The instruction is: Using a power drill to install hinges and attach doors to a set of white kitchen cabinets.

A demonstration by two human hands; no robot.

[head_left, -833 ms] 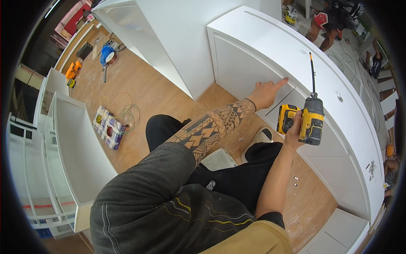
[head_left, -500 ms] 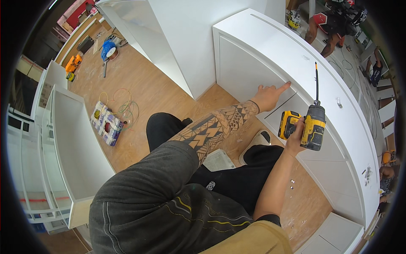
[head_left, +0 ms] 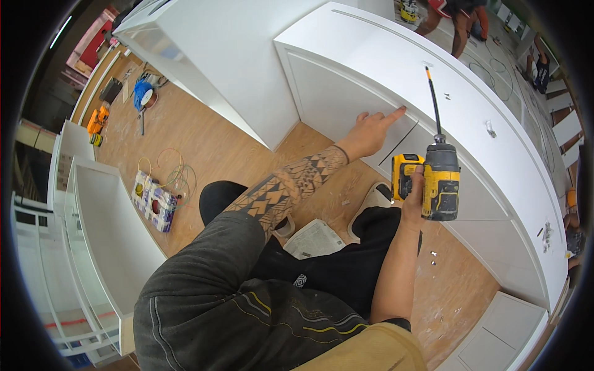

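Note:
A white curved counter (head_left: 371, 38) rises in front of me, with panelled faces and a thin dark slit (head_left: 398, 143) below its top edge. My left hand (head_left: 367, 133) reaches to that edge, index finger stretched out with its tip at the rim, the other fingers curled and holding nothing. In my right hand (head_left: 413, 196) is a yellow and black cordless impact driver (head_left: 442, 185), gripped by the handle. Its long dark bit (head_left: 435, 105) points up and slightly left, seen against the countertop; whether it touches the surface I cannot tell.
Loose hardware (head_left: 545, 237) and a small fitting (head_left: 490, 128) lie on the countertop. On the floor are a paper sheet (head_left: 314, 240), small metal pieces (head_left: 433, 255) and a box with coloured wires (head_left: 153, 201). White shelving (head_left: 114, 229) stands left. Other people work beyond the counter.
The view has shifted, so the counter sits farther left and higher. The driver's bit leans more to the left. My left fingertip stays at the counter's edge.

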